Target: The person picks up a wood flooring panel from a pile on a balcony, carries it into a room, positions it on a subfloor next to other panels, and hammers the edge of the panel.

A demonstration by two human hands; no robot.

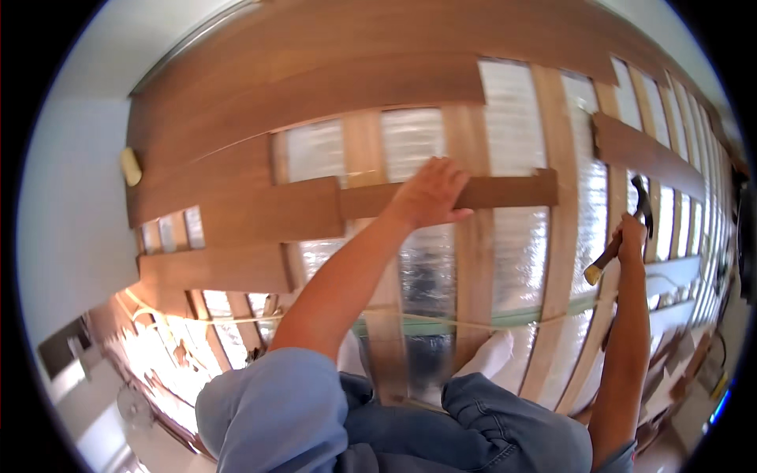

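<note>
A narrow brown floorboard [512, 191] lies across the pale wooden battens in front of me, its left end meeting a wider laid board [276, 211]. My left hand [432, 191] is closed over the middle of this narrow board, fingers at the far edge and thumb by the near one. Out to the right, my right hand [631, 235] grips a claw hammer [609, 256] by its handle. The dark hammer head points away from me, and the yellowish handle end points back toward the left. The hammer is apart from the narrow board.
Laid brown boards [355, 87] cover the far side and left. Between the battens [473, 268] shows silvery foil [516, 252]. Another board [650, 155] lies across battens at right. A pale cord [410, 317] and green strip run near my feet. Scraps lie lower right.
</note>
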